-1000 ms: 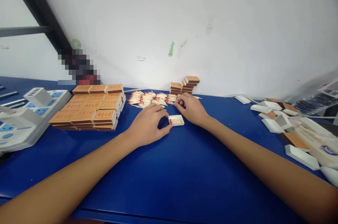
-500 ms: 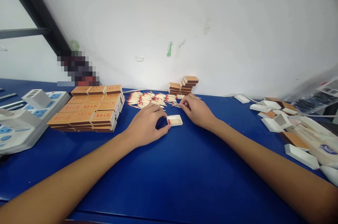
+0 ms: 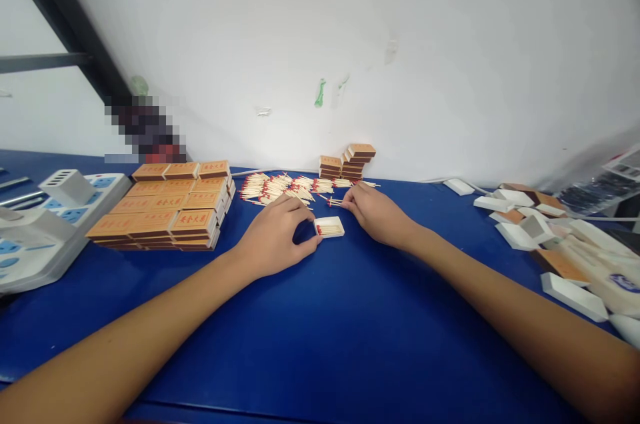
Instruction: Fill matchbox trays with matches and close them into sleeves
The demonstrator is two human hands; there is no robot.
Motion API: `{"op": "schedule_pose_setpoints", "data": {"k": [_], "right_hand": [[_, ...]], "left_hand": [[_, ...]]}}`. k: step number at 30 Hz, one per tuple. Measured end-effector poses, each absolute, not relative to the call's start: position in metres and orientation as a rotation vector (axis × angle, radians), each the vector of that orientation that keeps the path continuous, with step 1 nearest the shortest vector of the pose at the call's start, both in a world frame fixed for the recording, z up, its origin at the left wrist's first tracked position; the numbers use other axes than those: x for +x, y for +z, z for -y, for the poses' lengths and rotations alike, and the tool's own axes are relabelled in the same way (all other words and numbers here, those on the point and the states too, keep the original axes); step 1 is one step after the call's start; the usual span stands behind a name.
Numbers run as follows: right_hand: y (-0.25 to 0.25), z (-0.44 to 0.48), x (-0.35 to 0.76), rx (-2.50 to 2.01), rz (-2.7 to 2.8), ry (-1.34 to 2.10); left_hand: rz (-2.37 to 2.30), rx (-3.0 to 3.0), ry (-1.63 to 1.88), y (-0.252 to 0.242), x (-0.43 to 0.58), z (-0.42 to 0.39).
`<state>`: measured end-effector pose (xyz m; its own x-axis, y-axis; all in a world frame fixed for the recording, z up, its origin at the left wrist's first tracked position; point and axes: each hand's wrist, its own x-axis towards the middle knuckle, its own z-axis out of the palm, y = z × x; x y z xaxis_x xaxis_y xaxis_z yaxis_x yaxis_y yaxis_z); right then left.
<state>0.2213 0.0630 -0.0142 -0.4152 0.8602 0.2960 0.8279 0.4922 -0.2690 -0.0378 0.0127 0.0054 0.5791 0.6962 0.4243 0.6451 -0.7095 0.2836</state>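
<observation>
A pale wall (image 3: 450,64) closes off the top of your frame, above the blue table (image 3: 340,331). At far left sits a white power strip (image 3: 100,207) with plugs in it; just beside it, a block of stacked matchboxes (image 3: 160,204) hems in your left side. Loose white trays (image 3: 573,295) and box sleeves crowd the right edge. Your left hand (image 3: 275,237), thumb and fingers apart, grips the left end of an open matchbox tray near the centre. Your right hand (image 3: 380,217) pinches a few matches (image 3: 336,203) just above and right of it. Beyond your hands, a small matchbox stack (image 3: 359,156) stands behind the match pile (image 3: 280,187). The matchbox tray (image 3: 339,229) holds some red-headed matches.
</observation>
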Motion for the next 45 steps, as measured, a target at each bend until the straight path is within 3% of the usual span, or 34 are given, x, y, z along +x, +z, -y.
{"op": "schedule_pose_setpoints", "data": {"k": [9,16,20,26,32,45], "right_hand": [[0.022,-0.051,0.237,-1.492,2.352,0.603],[0.028,-0.047,0.234,-1.473,2.330,0.597],[0.031,-0.043,0.232,-1.442,2.277,0.852],[0.033,-0.042,0.230,-1.424,2.147,0.899],[0.040,-0.029,0.219,-1.267,2.126,1.373],[0.036,-0.023,0.210,-1.181,2.184,1.199]], "left_hand": [[-1.165,2.696,0.785,0.004,-0.039,-0.015],[-1.154,2.695,0.783,0.005,-0.039,-0.015],[-1.144,2.702,0.778,0.006,-0.039,-0.014],[-1.116,2.707,0.799,0.005,-0.039,-0.015],[-0.930,2.659,0.930,0.002,-0.037,-0.014],[-0.749,2.563,0.887,0.008,-0.033,-0.011]]}}
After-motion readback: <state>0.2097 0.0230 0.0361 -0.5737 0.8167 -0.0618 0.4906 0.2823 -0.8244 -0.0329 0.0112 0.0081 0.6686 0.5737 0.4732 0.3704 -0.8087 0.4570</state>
